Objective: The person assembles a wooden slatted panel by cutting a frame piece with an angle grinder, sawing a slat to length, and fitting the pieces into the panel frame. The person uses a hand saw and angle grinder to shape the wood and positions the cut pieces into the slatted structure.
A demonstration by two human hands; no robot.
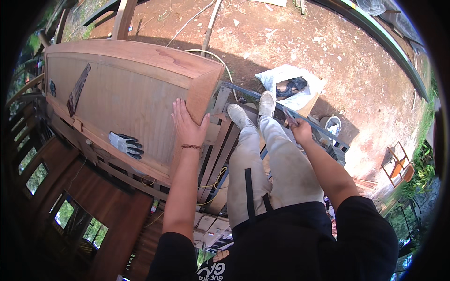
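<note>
My left hand (191, 122) lies flat with fingers extended on the near end of a large framed wooden panel (122, 89), at the inner edge of its end rail. My right hand (299, 129) is closed round a narrow, flat greyish-brown piece (287, 114) whose kind I cannot make out. It is held beside my right leg, apart from the panel. A grey-and-black work glove (125, 144) rests on the panel's left edge. Farther up the panel lies a dark, rough-edged strip of wood (78, 89).
My shoes stand on a timber and metal support beside the panel. Ahead is a white sack (296, 78) with dark plastic inside. To the right are a bucket (333, 124) and a wooden chair (398, 164). A yellow cord (216, 183) hangs among timbers; a hose crosses the dirt.
</note>
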